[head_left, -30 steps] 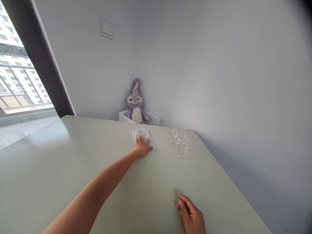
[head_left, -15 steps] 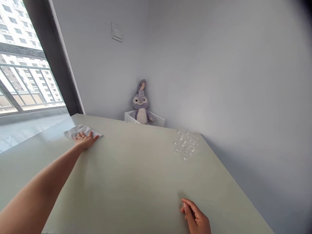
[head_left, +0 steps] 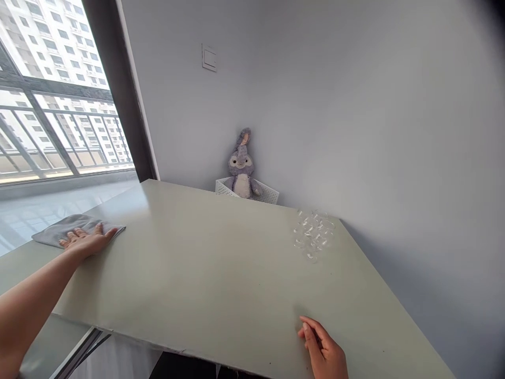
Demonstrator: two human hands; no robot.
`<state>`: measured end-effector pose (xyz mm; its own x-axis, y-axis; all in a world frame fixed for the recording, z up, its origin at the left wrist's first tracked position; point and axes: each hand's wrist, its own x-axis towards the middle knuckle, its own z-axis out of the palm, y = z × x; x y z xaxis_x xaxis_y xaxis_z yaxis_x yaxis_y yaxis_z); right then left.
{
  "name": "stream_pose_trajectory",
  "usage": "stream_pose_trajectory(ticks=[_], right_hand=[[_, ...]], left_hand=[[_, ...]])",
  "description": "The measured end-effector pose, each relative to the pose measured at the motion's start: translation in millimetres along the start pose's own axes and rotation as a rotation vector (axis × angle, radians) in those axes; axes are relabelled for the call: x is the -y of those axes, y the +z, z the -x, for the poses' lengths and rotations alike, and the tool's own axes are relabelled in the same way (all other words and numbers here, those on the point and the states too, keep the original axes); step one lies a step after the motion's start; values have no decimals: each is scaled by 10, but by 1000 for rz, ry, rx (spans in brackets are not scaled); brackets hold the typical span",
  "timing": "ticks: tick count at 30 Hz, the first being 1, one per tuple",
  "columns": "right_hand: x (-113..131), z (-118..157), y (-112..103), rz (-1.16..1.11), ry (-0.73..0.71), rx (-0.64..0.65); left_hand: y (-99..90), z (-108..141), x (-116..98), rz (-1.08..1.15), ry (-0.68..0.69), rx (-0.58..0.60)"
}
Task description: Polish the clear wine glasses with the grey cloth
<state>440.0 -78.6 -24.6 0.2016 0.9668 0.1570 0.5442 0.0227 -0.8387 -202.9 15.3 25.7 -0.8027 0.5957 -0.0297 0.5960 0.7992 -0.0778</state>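
Note:
My left hand [head_left: 87, 242] lies flat with its fingers spread on a folded grey cloth [head_left: 73, 225] near the left end of a pale green tabletop [head_left: 197, 273]. The palm presses on the cloth rather than gripping it. At the lower right, my right hand [head_left: 324, 347] rests at the tabletop, its fingers curled in and the thumb against them. Nothing shows in it. Beyond that hand, a cluster of small clear plastic pieces [head_left: 313, 234] sits near the far right corner; their exact kind is hard to make out.
Behind the table's far edge, a purple plush rabbit [head_left: 241, 171] sits in a white perforated basket [head_left: 270, 195]. Grey walls meet in the corner, with a light switch [head_left: 209, 58] on one. A window with a railing [head_left: 90, 137] is at the left.
My left hand has slid the cloth left and a little nearer along the tabletop. The view has shifted so the table's near edge now shows. My right hand stays curled in about the same spot.

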Motion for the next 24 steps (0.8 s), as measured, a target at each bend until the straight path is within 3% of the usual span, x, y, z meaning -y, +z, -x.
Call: stream_pose_trajectory(ticks=[5,9,11,17,24], right_hand=[[-59,-22,-1,33,-53,58],[-56,-23,-1,43,-66,81],[-48,-19,3,40,-74,81],[-48,-18,17,44,-82,65],[23,9,36,-2,-71,26]], left_hand=[[138,260,-70,-42,210,-5],[289,734,-343,-41,552,-44],[348,1039,-573,-10,769,-70],[338,1882,-1416,104,1212,-110],[156,2868,-2285,195,1626,30]])
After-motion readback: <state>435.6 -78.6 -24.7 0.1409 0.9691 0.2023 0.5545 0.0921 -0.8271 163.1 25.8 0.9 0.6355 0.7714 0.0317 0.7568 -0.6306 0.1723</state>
